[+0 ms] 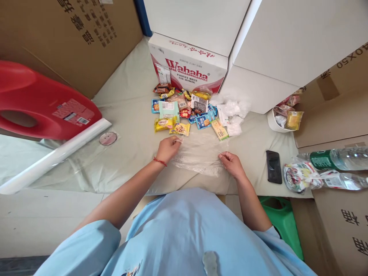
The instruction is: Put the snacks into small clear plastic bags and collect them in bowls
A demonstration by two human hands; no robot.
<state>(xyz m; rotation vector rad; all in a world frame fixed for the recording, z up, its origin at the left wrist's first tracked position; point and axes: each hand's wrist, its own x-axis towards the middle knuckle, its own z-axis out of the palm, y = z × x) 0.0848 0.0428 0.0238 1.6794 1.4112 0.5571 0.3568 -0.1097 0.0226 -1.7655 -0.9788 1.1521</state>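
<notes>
A clear plastic bag is spread between my two hands, low over the cloth-covered table. My left hand, with a red cord at its wrist, pinches the bag's left upper corner. On the opposite side my right hand grips the bag's right edge between thumb and fingers. Just beyond the bag lies a heap of wrapped snacks, among them a yellow packet, a pale green packet, a blue packet and a green-and-yellow packet. Crumpled clear bags lie at the heap's right.
A Wahaha carton stands behind the snacks. To the left are a red jug, a white roll and a round tag. On the right sit a white bowl of snacks, a phone and plastic bottles.
</notes>
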